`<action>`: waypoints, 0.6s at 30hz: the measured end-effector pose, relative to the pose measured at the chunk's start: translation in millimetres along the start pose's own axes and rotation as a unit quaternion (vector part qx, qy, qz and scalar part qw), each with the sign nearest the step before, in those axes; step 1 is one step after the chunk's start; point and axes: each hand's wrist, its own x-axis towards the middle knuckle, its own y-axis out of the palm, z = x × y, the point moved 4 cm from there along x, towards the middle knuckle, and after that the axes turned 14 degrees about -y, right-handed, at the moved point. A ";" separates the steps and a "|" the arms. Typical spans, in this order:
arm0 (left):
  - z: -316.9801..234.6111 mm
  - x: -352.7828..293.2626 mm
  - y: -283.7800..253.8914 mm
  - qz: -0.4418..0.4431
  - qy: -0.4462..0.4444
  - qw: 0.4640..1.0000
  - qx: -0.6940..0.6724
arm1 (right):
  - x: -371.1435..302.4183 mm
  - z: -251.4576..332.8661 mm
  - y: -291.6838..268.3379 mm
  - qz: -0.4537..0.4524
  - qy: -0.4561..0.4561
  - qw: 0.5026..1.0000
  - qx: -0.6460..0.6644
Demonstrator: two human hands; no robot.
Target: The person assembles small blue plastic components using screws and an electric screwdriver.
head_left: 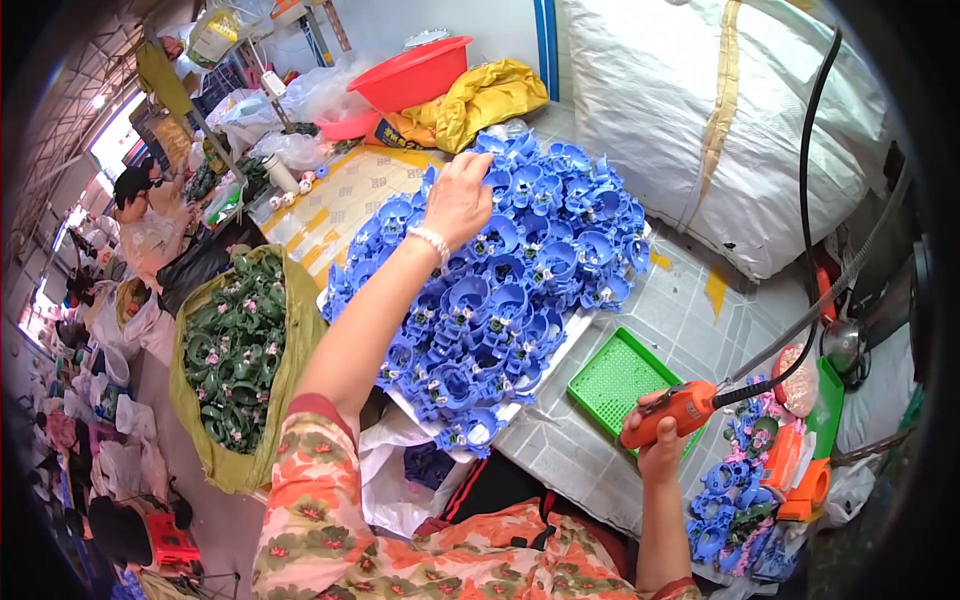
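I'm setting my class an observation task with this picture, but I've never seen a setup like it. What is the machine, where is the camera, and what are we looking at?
There is no robot here: a person works with two bare hands. The camera sits on the person's head and looks down, so picture left is their left. Its fisheye lens bends straight edges near the rim.

On the grey table lies a big heap of blue pieces, with a green basket to its right. An olive-yellow sack of green pieces stands to the left.

The right hand holds an orange tool with a black cord. The left hand reaches to the heap's far side; whether it grips a piece is unclear.
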 end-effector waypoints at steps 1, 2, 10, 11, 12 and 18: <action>7.6 14.9 14.3 -0.001 0.008 1.000 0.003 | 3.0 -0.7 -0.7 -0.009 0.006 1.000 -0.007; 9.8 30.8 25.4 -0.001 0.018 1.000 0.005 | 5.8 -2.0 -2.7 -0.012 0.001 1.000 -0.008; 68.4 143.1 89.4 0.120 -0.097 0.982 0.111 | 23.3 -16.1 -2.2 -0.005 -0.004 0.999 -0.050; 72.3 151.6 91.9 0.160 -0.126 0.968 0.144 | 25.4 -17.0 -2.2 -0.011 -0.020 0.998 -0.053; 85.1 159.4 101.0 0.165 -0.144 0.963 0.155 | 26.4 -16.1 -2.1 -0.011 -0.009 0.999 -0.049; 115.9 161.7 123.0 0.232 -0.200 0.938 0.165 | 32.5 -21.2 -6.7 -0.012 -0.005 0.998 -0.061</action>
